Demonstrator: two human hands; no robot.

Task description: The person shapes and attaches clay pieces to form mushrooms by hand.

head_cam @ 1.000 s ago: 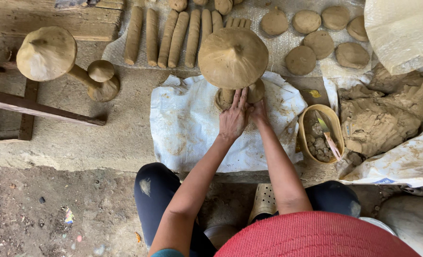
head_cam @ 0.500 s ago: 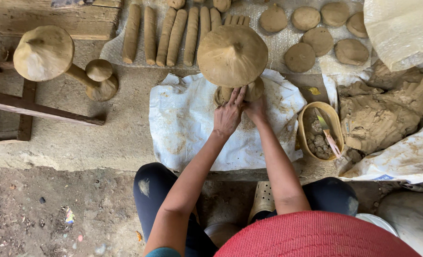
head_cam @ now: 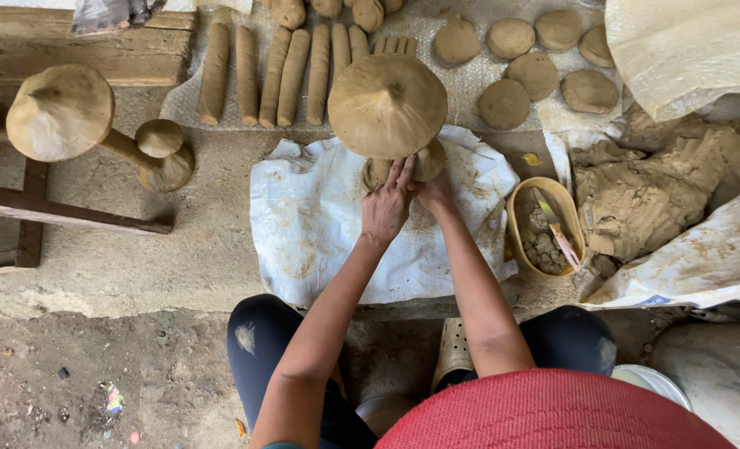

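A clay mushroom (head_cam: 386, 104) with a broad domed cap stands on a white cloth sheet (head_cam: 320, 224) in front of me. My left hand (head_cam: 386, 204) presses flat against the lower stem and base, fingers spread upward. My right hand (head_cam: 433, 189) wraps the base from the right side, partly hidden under the cap. Both hands touch the wet clay at the foot of the mushroom. The stem itself is mostly hidden by the cap.
A finished clay mushroom pair (head_cam: 95, 129) stands at left by wooden planks (head_cam: 62, 212). Clay rolls (head_cam: 278, 71) and flat clay discs (head_cam: 528, 62) lie behind. A small basket (head_cam: 544, 229) with tools sits at right, next to a heap of raw clay (head_cam: 644, 191).
Both hands have stayed at the mushroom's base, shifting slightly upward against the stem. The view has barely moved.
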